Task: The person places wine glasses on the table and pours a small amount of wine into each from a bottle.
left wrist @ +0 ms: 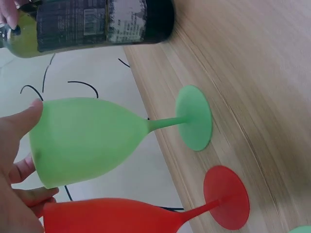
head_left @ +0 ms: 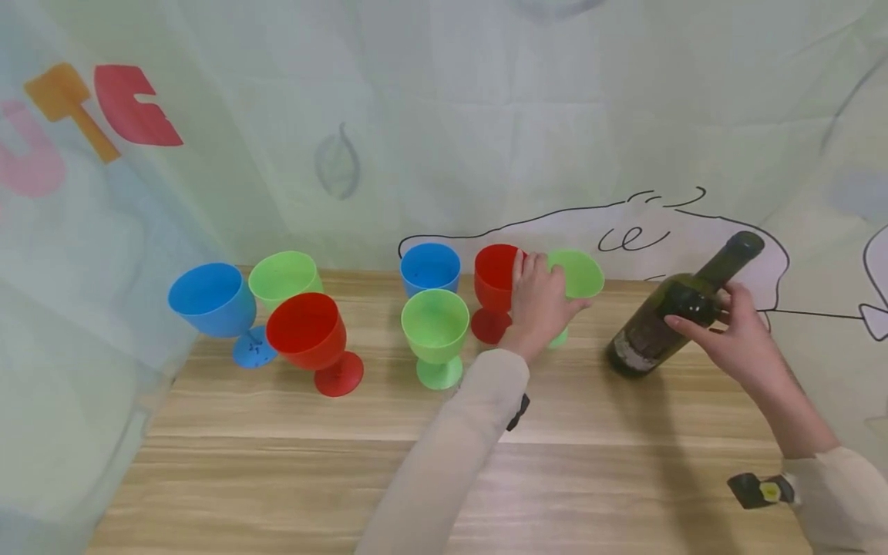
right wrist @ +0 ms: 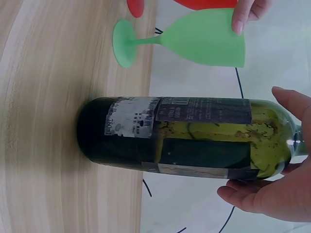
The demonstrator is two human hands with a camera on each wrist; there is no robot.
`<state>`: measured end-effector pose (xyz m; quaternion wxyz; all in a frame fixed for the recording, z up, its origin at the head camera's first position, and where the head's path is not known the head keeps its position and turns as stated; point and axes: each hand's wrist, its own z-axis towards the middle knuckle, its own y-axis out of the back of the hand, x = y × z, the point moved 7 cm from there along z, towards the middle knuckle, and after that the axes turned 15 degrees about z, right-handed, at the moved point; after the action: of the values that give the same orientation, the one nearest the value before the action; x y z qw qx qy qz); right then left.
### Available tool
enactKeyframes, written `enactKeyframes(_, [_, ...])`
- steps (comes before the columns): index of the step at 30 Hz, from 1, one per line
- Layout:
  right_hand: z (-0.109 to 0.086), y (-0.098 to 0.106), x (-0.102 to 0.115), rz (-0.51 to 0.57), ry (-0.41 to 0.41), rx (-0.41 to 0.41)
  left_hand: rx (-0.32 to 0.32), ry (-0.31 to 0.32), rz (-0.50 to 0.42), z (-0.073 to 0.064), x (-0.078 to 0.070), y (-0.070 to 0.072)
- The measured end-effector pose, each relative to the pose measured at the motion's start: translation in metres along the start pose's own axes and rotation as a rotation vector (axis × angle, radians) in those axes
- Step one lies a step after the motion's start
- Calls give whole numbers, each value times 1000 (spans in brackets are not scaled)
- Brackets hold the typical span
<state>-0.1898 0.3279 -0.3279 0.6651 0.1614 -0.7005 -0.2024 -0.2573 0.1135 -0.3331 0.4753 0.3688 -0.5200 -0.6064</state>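
My left hand (head_left: 541, 301) holds a light green goblet (left wrist: 92, 141) at its rim, with the thumb (right wrist: 238, 24) against the near side and the fingers at the far side. The goblet stands upright with its round foot on the table. Right beside it, next to my left fingers, is a red goblet (head_left: 491, 285). My right hand (head_left: 745, 339) grips a dark green wine bottle (right wrist: 180, 136) around its shoulder and neck. The bottle's worn label (right wrist: 131, 116) faces the right wrist camera, and its base is at the wooden tabletop.
A blue goblet (head_left: 430, 266) and another green goblet (head_left: 437, 331) stand left of my left hand. Farther left are a blue goblet (head_left: 215, 301), a green goblet (head_left: 286, 276) and a red goblet (head_left: 308, 331). A printed cloth (head_left: 451, 139) hangs behind the wooden table (head_left: 277, 478).
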Motion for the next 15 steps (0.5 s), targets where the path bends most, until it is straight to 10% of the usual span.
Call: enactKeyframes(15, [4,-1,-3,9,35,-53,-14,-43,-561,-45,0,14])
